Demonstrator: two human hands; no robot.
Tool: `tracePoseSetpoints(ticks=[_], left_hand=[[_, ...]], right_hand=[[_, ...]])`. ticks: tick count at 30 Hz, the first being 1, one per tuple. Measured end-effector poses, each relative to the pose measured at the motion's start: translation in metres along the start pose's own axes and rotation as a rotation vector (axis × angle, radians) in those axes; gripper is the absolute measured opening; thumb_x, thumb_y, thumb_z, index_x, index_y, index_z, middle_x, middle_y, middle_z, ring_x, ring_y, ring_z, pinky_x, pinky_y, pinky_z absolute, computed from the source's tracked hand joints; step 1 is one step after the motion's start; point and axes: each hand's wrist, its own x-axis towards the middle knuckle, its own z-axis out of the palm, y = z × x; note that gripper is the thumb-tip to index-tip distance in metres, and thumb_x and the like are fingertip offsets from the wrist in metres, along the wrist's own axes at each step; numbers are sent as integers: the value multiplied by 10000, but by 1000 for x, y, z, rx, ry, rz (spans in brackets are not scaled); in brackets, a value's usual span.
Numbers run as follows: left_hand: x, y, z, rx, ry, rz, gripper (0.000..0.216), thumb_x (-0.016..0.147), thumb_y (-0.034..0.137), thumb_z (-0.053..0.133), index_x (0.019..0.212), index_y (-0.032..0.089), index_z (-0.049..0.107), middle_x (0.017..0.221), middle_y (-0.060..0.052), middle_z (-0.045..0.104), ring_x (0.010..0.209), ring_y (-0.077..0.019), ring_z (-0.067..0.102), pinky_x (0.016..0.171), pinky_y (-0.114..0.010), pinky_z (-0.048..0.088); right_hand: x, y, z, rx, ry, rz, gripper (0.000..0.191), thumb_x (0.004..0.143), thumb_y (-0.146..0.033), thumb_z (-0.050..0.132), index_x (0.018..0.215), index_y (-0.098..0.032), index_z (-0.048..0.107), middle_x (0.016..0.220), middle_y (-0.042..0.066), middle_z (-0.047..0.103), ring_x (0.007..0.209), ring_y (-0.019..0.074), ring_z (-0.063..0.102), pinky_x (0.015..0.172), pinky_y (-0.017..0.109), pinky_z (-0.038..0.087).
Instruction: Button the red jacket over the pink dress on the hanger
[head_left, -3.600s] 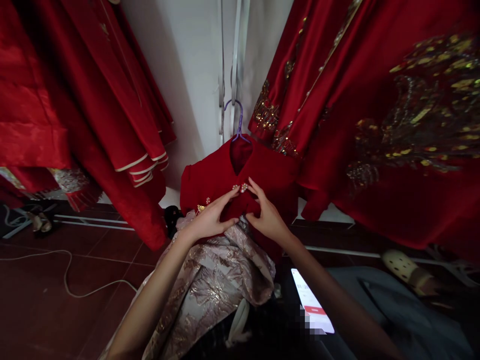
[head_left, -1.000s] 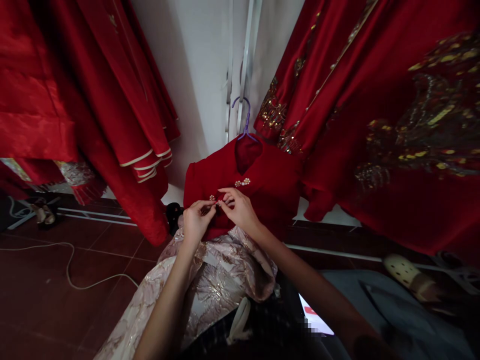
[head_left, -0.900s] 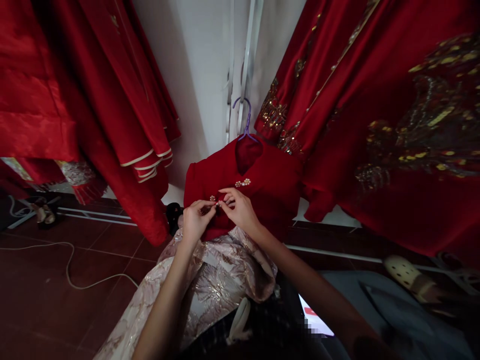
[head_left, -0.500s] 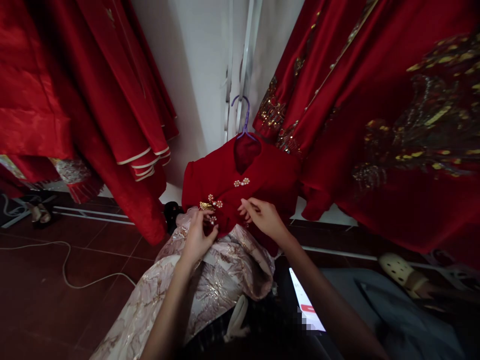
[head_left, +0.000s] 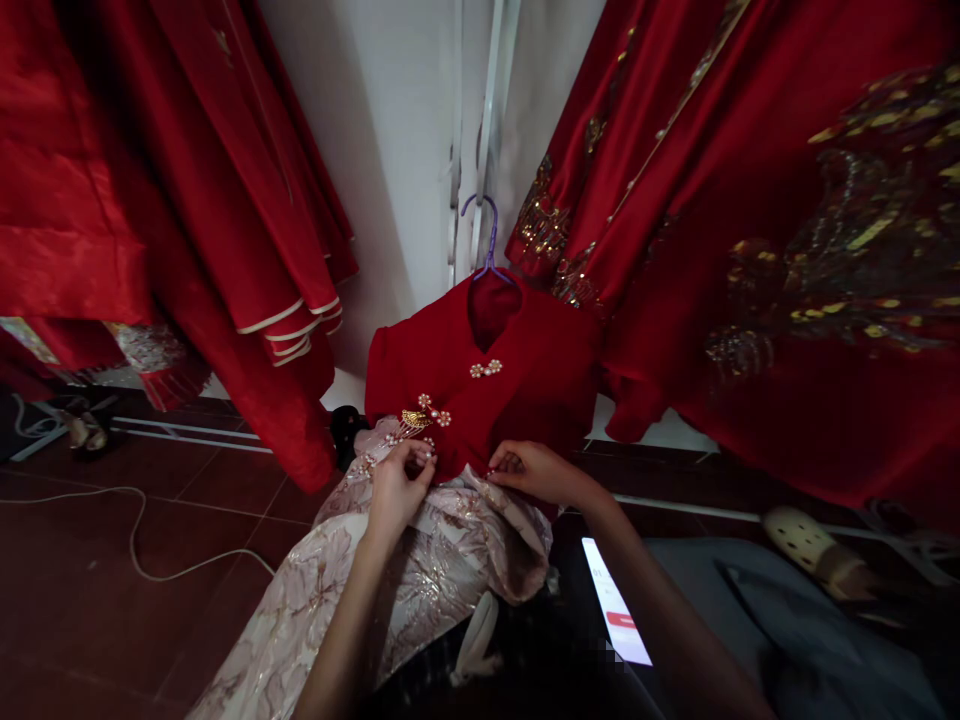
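Observation:
A red jacket [head_left: 420,350] hangs in front of me from a purple hanger [head_left: 491,235]. Flower-shaped pearl buttons [head_left: 486,369] are fixed to its chest, with more pearl flowers and a gold fan-shaped ornament [head_left: 415,420] lower on the left. My left hand [head_left: 397,490] is closed in a pinch just under that ornament, beside a pearl flower; what sits between its fingertips is too small to tell. Lower right, my right hand [head_left: 536,472] has curled fingers and thumb together by the jacket's lower front, their content hidden. Below both lies a pale pink floral brocade fabric [head_left: 420,590].
Red garments [head_left: 277,230] hang at left, and red gowns with gold sequins [head_left: 847,220] at right. A lit phone [head_left: 616,605] lies low near my right forearm. A white cable [head_left: 139,520] crosses the tiled floor. A cream clog [head_left: 799,540] is at right.
My right hand has moved down from the jacket's chest to the top of the brocade fabric. My left hand has shifted slightly down, its thumb and finger closer together.

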Motion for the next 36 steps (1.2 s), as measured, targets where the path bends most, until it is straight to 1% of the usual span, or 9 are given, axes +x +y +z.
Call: tracePoseSetpoints(ticks=[3,5,8,11,15,17,20,29,36], left_hand=[[3,0,0,-69,6,-80,121,707,231,626,815,177,617,741,-15,654,658,-138,618,650,-253,498],[5,2,0,-101,22,-128,119,665,196,640,780,171,624,722,-16,656,639,-137,617,636,-249,499],[7,6,-1,-173,33,-171,125,628,173,651,751,158,630,681,-13,652,606,-131,607,612,-237,493],[8,8,-2,-255,21,-187,137,618,198,672,731,146,615,651,-5,641,581,-119,594,586,-223,489],[10,1,-2,-355,33,-207,176,600,231,704,710,137,604,654,-14,650,601,-119,615,621,-235,515],[10,-5,0,-395,48,-221,206,586,240,722,724,134,612,678,-29,667,624,-129,634,654,-255,532],[9,-11,3,-431,72,-253,247,572,258,742,750,129,628,711,-46,688,657,-143,656,691,-280,548],[6,-10,3,-398,99,-270,193,575,225,737,736,131,688,743,-68,721,671,-168,679,696,-298,568],[6,-7,-2,-266,29,-232,140,634,238,705,737,143,705,766,-61,720,687,-160,671,727,-291,552]], right_hand=[[3,-15,-4,-30,149,-13,113,737,-279,645,802,-189,623,736,40,655,645,152,605,592,284,484],[7,-31,-3,56,242,-33,136,756,-303,632,829,-189,612,780,44,665,635,143,613,585,275,496],[14,-56,10,257,200,-61,174,775,-326,620,877,-187,597,774,33,672,577,125,621,538,250,507],[24,-67,32,312,169,-77,151,772,-289,629,873,-179,611,754,26,680,623,131,647,591,250,528],[38,-60,60,149,319,-96,73,791,-230,606,828,-170,625,813,48,674,714,140,648,661,258,524],[42,-53,68,80,378,-94,59,807,-215,584,816,-169,619,816,52,658,706,139,640,655,257,518],[42,-43,74,87,440,-120,66,819,-225,572,827,-176,615,835,48,641,700,133,634,631,244,515],[38,-33,79,206,463,-152,115,830,-290,561,829,-201,633,823,42,640,696,143,635,633,261,537],[37,-35,80,155,488,-154,70,834,-231,534,821,-208,598,827,36,614,717,142,619,647,262,524]])
